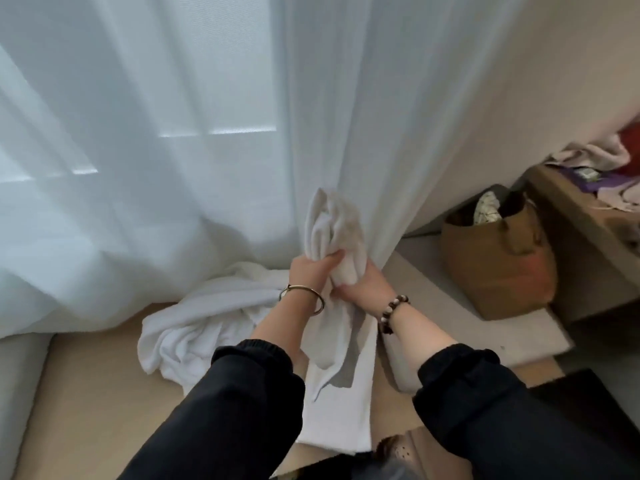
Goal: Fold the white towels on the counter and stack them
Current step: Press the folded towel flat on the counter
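A bunched white towel (331,230) is held up in front of the curtain. My left hand (313,268) grips its middle, fingers curled round the cloth. My right hand (363,287) grips the same towel just below and to the right. The towel's lower part (334,355) hangs down between my forearms towards the counter. A second white towel (194,327) lies crumpled in a heap on the light wooden counter (90,403), to the left of my hands.
Sheer white curtains (173,150) hang behind the counter and brush its back edge. A brown bag (498,261) stands at the right beside a wooden shelf (588,237) with loose cloths. A white slab (450,306) lies under the bag.
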The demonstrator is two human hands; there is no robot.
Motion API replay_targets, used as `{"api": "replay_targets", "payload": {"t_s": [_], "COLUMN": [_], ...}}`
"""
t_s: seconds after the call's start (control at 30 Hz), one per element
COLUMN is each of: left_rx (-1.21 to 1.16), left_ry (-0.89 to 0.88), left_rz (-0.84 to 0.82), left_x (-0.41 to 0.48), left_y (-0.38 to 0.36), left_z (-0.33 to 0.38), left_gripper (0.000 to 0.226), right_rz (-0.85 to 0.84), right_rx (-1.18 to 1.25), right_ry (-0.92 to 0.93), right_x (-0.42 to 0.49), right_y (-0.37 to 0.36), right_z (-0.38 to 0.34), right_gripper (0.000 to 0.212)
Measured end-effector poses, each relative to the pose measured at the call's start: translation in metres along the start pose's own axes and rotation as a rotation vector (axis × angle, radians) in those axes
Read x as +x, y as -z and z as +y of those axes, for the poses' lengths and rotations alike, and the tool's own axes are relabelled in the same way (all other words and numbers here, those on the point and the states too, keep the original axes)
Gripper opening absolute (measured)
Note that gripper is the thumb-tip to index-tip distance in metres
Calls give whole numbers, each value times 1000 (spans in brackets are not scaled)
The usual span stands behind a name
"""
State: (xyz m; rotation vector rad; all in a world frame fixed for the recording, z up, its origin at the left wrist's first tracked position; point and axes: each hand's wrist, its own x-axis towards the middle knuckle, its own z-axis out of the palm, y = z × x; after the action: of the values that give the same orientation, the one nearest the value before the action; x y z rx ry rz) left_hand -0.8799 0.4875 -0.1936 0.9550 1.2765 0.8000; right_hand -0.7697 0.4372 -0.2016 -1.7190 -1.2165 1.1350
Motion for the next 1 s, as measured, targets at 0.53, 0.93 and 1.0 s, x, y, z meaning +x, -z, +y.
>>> {"api": "replay_targets", "payload": {"t_s": [0.53,0.93,1.0], "left_rx": [387,562,575], "left_ry": [-189,-163,-165], "left_rz": [-957,-1387,-1443], "left_x": [-161,-252,-252], "left_y": [-399,-626,-662], "left_z": [8,-59,-63], "left_gripper": [42,23,23], "right_rz": [914,1463,1538], "right_rx": [80,382,431], "right_ry": [-210,-310,-352], "right_x": [-246,-370,-372], "right_y": [343,511,538], "right_z": [95,180,192], "right_gripper": [38,49,54]}}
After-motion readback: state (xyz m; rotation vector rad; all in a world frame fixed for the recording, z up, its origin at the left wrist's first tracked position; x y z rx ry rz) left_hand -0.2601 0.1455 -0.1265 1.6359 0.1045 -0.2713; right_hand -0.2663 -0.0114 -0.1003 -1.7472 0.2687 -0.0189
